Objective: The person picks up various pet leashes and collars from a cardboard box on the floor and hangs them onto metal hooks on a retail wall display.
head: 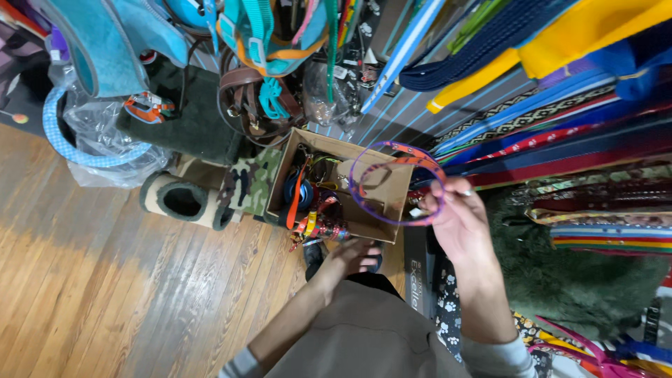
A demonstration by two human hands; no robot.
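Over at the far left, a clear crumpled plastic bag (105, 140) sits on the worn wooden plank floor (105, 294), with a blue padded ring (59, 143) around it. Next along, a beige carpet-covered cat tunnel (183, 201) lies on its side, mouth open toward us, and a camouflage fabric piece (248, 183) leans just beside it. Brown leather straps (245, 94) and teal webbing harnesses (262, 35) hang down above, crowding the space. Now the open brown cardboard box (371, 189), stuffed with a tangle of collars and leashes (315, 210) spilling over its near edge. The left hand (350, 257) hangs low, fingers loosely spread and holding nothing, just below that spill. Across to the right hand (455, 217): it's pinched closed on a thin purple and orange pet collar (392, 182), looped into a ring and held up over the box. Beyond it, a wall of striped and plain coloured leashes (560, 133) fans out, and a dark green shaggy mat (581, 273) lies beneath.
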